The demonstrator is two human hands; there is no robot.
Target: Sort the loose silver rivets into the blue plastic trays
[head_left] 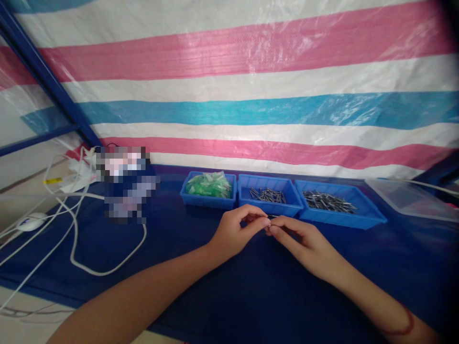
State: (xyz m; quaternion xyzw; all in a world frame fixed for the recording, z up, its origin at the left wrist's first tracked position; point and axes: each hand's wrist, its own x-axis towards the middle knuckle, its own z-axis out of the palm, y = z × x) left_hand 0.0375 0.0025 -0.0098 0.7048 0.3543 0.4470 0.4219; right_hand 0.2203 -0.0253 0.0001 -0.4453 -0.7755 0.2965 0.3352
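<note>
My left hand (236,229) and my right hand (308,243) meet fingertip to fingertip above the blue table, just in front of the middle bin. Both are closed in a pinch. Between them shows a short stretch of a thin, dark metal rod (273,216); the fingers hide the rest. Beyond the hands, a blue bin (268,208) contains short metal rods (267,195). To its right, a longer blue bin (344,220) is filled with thin metal rods (328,201). On the left, another blue bin (208,201) carries small green plastic packets (210,184).
White cables (75,239) loop across the table's left side, near a white oval device (32,221) and a pixelated patch. A clear plastic sheet or lid (405,198) lies at the right. Behind stands a striped tarp (229,112) on a blue metal frame (53,79).
</note>
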